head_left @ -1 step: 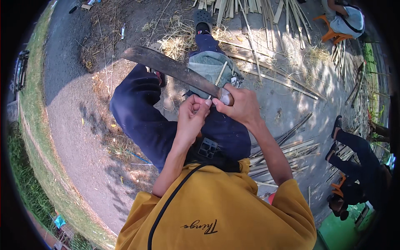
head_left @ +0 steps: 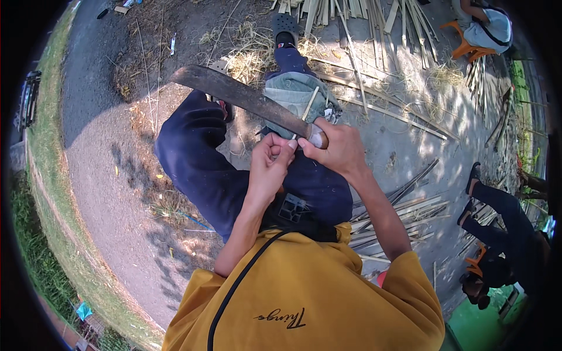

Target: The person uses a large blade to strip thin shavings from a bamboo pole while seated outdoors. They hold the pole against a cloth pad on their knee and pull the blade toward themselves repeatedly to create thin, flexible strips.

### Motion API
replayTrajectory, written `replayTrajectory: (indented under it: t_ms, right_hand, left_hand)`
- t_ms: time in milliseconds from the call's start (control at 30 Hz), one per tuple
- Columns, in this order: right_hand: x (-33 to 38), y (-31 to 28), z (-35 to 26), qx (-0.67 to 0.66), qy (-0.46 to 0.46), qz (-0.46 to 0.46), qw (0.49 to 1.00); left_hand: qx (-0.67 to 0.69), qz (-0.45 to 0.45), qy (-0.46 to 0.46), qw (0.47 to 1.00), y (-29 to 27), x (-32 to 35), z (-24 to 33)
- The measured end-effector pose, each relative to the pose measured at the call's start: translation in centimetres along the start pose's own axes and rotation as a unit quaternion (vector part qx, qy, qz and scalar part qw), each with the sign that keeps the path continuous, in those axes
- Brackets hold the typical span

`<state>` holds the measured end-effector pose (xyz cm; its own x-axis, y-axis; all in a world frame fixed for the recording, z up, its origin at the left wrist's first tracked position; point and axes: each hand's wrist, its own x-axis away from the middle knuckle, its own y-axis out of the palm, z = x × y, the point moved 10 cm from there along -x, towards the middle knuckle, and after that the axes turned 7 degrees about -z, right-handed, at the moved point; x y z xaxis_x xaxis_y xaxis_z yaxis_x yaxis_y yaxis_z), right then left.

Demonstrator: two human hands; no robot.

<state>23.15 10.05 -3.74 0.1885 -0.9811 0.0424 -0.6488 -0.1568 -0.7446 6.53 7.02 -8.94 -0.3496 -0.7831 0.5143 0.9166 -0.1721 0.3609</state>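
Note:
A machete [head_left: 240,98] with a broad dark blade lies slantwise above my lap, its tip to the far left. My right hand [head_left: 341,146] is closed round its wooden handle, thumb pointing toward my left hand. My left hand [head_left: 270,161] pinches the near end of a thin pale strip, likely bamboo, right beside my right thumb. The strip [head_left: 311,104] seems to pass beneath the blade and shows again beyond it, over a grey-green cloth [head_left: 287,88] draped on my right leg. The blade hides the strip's middle.
Long split strips [head_left: 374,26] lie on the ground ahead, and more strips [head_left: 404,219] at my right. Curly shavings [head_left: 252,58] gather near my foot. One person [head_left: 486,29] sits on an orange stool at far right; another person [head_left: 503,216] is nearer, on the right.

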Motion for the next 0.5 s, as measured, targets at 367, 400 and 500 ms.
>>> replayTrajectory:
  t_ms: [367,400,500]
  right_hand:
    - [-0.1,0.0,-0.2,0.021,0.012,-0.019,1.0]
    - [-0.2,0.2,0.0,0.004,0.015,-0.025,1.0]
    - [0.1,0.3,-0.2,0.024,0.023,-0.01,0.999]
  left_hand:
    - [-0.003,-0.007,0.002,1.0,0.0,0.7,0.4]
    - [-0.003,-0.008,0.003,1.0,0.0,0.6,0.3]
    - [-0.025,0.012,0.018,0.999,-0.1,0.4,0.4]
